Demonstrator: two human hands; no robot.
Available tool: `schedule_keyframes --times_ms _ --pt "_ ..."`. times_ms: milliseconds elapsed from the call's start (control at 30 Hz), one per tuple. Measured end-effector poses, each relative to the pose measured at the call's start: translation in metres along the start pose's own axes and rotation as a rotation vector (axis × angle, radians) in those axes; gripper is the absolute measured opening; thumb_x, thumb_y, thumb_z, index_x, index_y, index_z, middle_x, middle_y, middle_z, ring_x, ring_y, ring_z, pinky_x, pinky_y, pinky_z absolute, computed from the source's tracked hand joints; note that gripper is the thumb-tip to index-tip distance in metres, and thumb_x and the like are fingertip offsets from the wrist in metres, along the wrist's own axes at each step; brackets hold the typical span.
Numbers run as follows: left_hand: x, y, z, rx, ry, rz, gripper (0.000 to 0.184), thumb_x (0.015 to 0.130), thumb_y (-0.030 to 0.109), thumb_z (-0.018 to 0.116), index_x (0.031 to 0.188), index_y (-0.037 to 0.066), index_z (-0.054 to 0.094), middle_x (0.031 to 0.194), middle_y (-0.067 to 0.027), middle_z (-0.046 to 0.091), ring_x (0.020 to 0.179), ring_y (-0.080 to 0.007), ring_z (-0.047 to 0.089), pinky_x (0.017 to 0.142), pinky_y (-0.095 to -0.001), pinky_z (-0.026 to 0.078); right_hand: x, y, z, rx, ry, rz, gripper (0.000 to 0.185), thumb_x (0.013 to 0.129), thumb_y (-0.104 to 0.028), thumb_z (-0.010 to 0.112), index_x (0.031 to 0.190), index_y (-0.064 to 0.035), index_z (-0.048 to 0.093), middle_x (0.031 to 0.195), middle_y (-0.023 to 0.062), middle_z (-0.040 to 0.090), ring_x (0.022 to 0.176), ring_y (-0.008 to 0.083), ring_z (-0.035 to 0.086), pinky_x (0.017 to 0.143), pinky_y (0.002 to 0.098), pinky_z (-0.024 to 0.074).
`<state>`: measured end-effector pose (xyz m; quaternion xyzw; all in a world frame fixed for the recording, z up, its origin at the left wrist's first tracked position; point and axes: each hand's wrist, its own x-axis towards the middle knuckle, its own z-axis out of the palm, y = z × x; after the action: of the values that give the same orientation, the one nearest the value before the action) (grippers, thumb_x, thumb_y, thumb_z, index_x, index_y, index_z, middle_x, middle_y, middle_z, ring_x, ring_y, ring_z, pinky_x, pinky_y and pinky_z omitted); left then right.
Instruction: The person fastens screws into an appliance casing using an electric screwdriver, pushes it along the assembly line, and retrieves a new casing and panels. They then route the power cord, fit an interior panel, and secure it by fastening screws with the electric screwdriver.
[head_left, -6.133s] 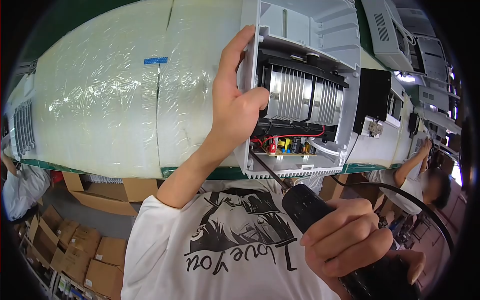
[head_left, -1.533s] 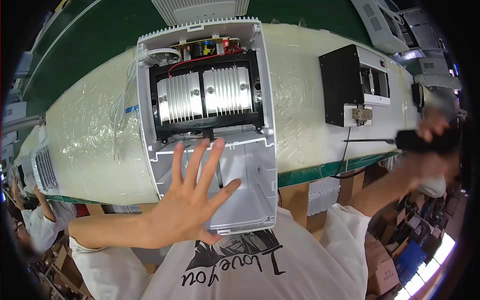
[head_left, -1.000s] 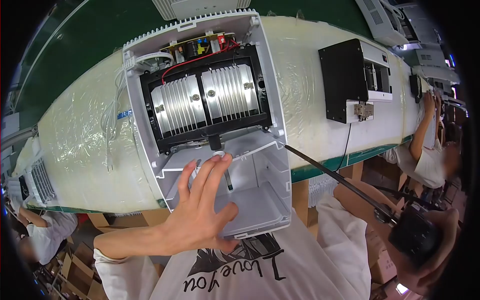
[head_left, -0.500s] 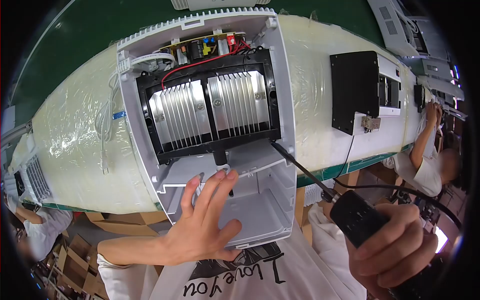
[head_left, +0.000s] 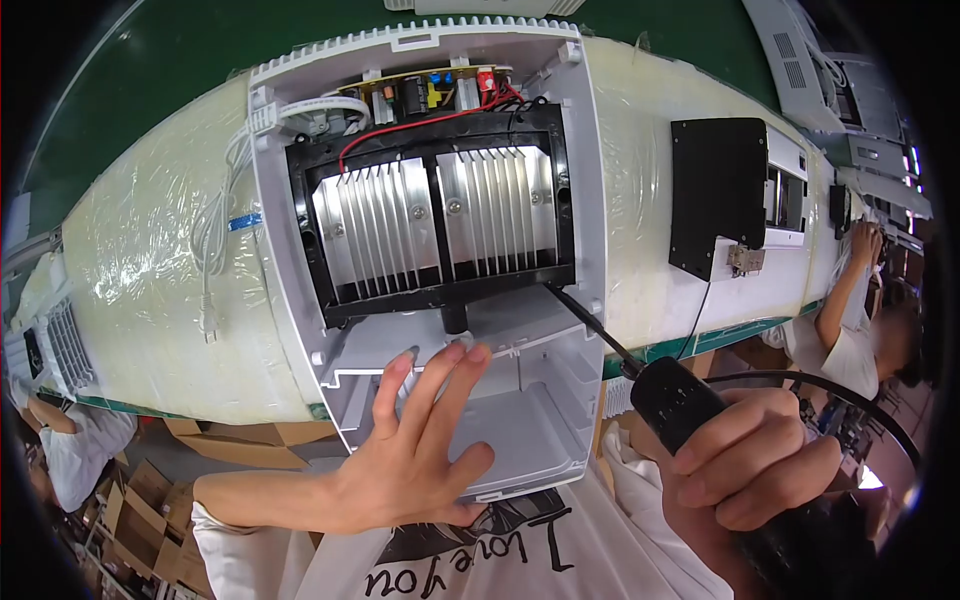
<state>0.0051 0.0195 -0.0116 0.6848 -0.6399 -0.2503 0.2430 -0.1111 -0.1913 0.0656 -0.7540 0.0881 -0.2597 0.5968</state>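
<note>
Fingers (head_left: 735, 432) of our right hand (head_left: 758, 465) clasp the screwdriver (head_left: 676, 402) while our left hand (head_left: 400, 475), loosely spread, lies over the case (head_left: 590, 190).

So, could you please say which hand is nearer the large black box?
Right: the right hand, holding the driver, is on the near side of the black box; the left hand is farther left, at the housing.

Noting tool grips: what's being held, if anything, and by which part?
The right hand holds the black screwdriver around its body, behind the front end. The left hand is spread over the white casing; any grip there is unclear.
</note>
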Motion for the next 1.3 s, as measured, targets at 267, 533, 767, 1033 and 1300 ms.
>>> schedule_keyframes --times_ms 267,533,767,1033,1300 --pt "0.0 0.002 0.004 0.049 -0.003 -0.008 0.052 0.053 0.052 0.072 0.069 0.012 0.044 0.139 -0.0349 0.038 0.13 -0.0441 0.038 0.11 -0.0614 0.007 0.005 0.022 -0.004 0.096 -0.152 -0.079 0.018 0.077 -0.01 0.071 0.07 -0.0065 0.054 0.072 0.0076 0.063 0.063 0.0224 0.064 0.058 0.0277 0.0526" --pt "0.0 0.003 0.003 0.088 -0.027 -0.002 0.053 0.054 0.054 0.07 0.07 0.011 0.043 0.139 -0.0356 0.037 0.13 -0.0439 0.039 0.11 -0.0613 0.009 0.009 0.028 -0.016 0.213 -0.277 -0.057 0.021 0.075 -0.014 0.074 0.069 -0.0047 0.055 0.073 0.011 0.063 0.062 0.0243 0.063 0.057 0.0303 0.0544" --pt "0.002 0.004 -0.003 -0.024 -0.031 -0.012 0.056 0.049 0.05 0.078 0.071 0.009 0.048 0.142 -0.0369 0.03 0.131 -0.0469 0.032 0.108 -0.0606 0.012 0.011 0.008 0.009 0.44 -0.048 0.038 0.061 0.091 -0.062 0.038 0.092 -0.0019 0.05 0.075 0.0159 0.059 0.063 0.0289 0.058 0.065 0.0415 0.0501" --pt "0.0 0.007 -0.01 -0.108 -0.027 -0.013 0.058 0.047 0.045 0.084 0.073 0.006 0.05 0.142 -0.038 0.023 0.133 -0.0494 0.025 0.107 -0.0629 0.011 -0.011 -0.015 -0.019 0.391 0.19 -0.404 0.049 0.078 -0.055 0.069 0.091 -0.0116 0.05 0.068 0.0032 0.05 0.053 0.0154 0.052 0.051 0.026 0.0466" --pt "0.003 0.009 -0.009 -0.095 -0.027 -0.005 0.058 0.048 0.046 0.084 0.074 0.007 0.049 0.141 -0.0396 0.022 0.131 -0.0533 0.024 0.105 -0.0664 0.009 -0.056 -0.039 -0.157 0.019 0.745 -0.774 0.072 0.078 -0.077 0.046 0.08 -0.0054 0.05 0.074 0.0063 0.048 0.056 0.0191 0.045 0.052 0.0325 0.0369"
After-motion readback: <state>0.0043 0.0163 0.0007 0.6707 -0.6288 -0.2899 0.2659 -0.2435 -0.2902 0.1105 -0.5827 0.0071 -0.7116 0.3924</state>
